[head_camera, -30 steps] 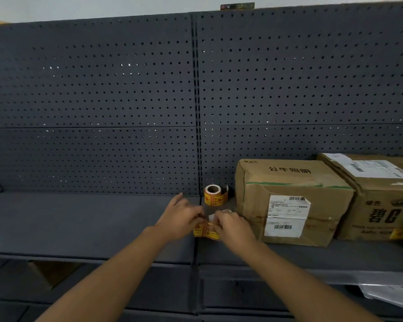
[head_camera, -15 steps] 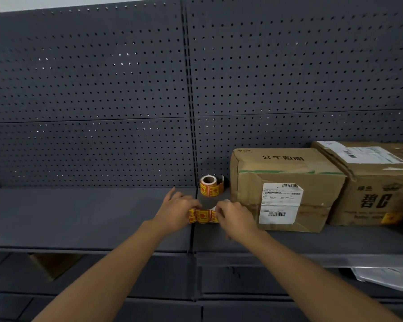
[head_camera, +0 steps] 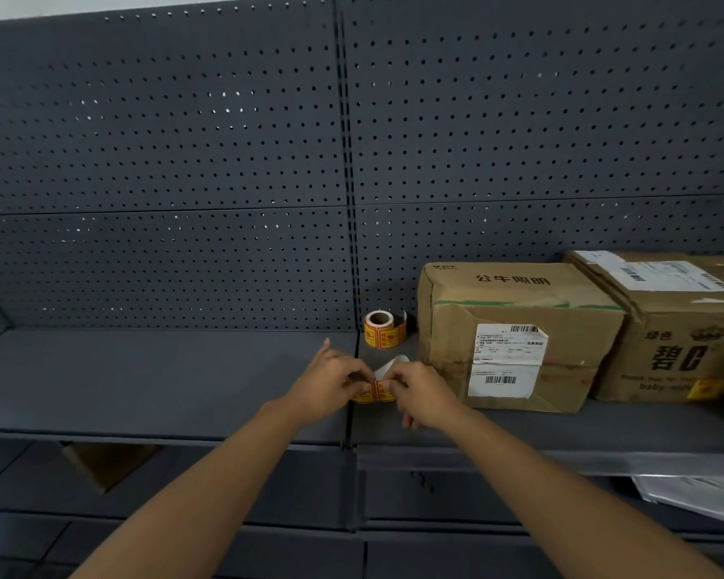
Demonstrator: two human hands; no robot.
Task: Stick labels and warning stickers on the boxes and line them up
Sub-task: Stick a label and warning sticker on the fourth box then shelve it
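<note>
My left hand (head_camera: 331, 380) and my right hand (head_camera: 421, 394) pinch the two ends of a short strip of yellow-and-red warning stickers (head_camera: 375, 392) just above the shelf. White backing paper (head_camera: 391, 365) curls up from the strip by my right fingers. A roll of the same stickers (head_camera: 383, 330) stands behind my hands against the pegboard. To the right sits a dented cardboard box (head_camera: 515, 323) with a white shipping label (head_camera: 506, 365) on its front. Beside it a second box (head_camera: 678, 323) carries a label on top and a small yellow sticker at its lower front.
The dark grey shelf (head_camera: 143, 382) stretches left of my hands. A grey pegboard wall (head_camera: 185, 160) backs it. White sheets (head_camera: 694, 495) lie on the lower level at the right, and a brown box corner (head_camera: 101, 465) shows below the shelf at the left.
My hands have kept hold of the sticker strip and worked it between the fingers; the white backing now curls up more by my right hand. The boxes and roll have stayed put.
</note>
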